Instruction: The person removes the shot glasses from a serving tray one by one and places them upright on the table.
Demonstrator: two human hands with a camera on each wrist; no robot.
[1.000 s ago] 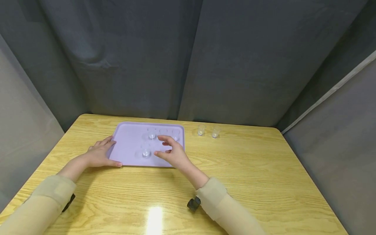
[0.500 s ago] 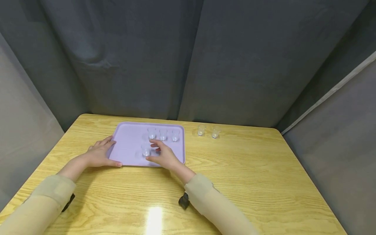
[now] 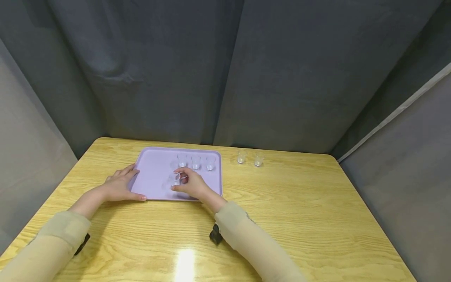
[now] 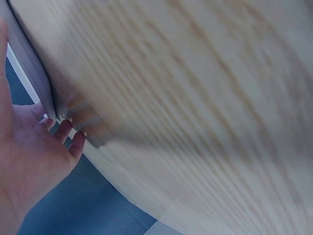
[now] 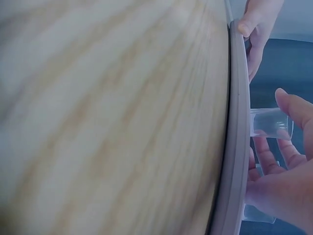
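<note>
A lilac tray (image 3: 151, 172) lies on the table with several small clear shot glasses standing on it. My right hand (image 3: 193, 186) reaches over its front edge, thumb and fingers around the front shot glass (image 3: 174, 179). In the right wrist view this glass (image 5: 269, 122) stands upright on the tray between the thumb and the fingers. Behind it is a row of three shot glasses, the left one (image 3: 182, 160), the middle one (image 3: 195, 162) and the right one (image 3: 210, 163). My left hand (image 3: 121, 186) rests with spread fingers at the tray's front left corner.
Two more shot glasses, one (image 3: 241, 157) beside the other (image 3: 258, 159), stand on the wooden table (image 3: 299, 203) to the right of the tray, near the back edge. A dark grey curtain (image 3: 169, 78) hangs behind the table.
My right hand has moved left over the tray, and its thumb and fingers have closed in around the front shot glass. The left hand and the other glasses have stayed in place.
</note>
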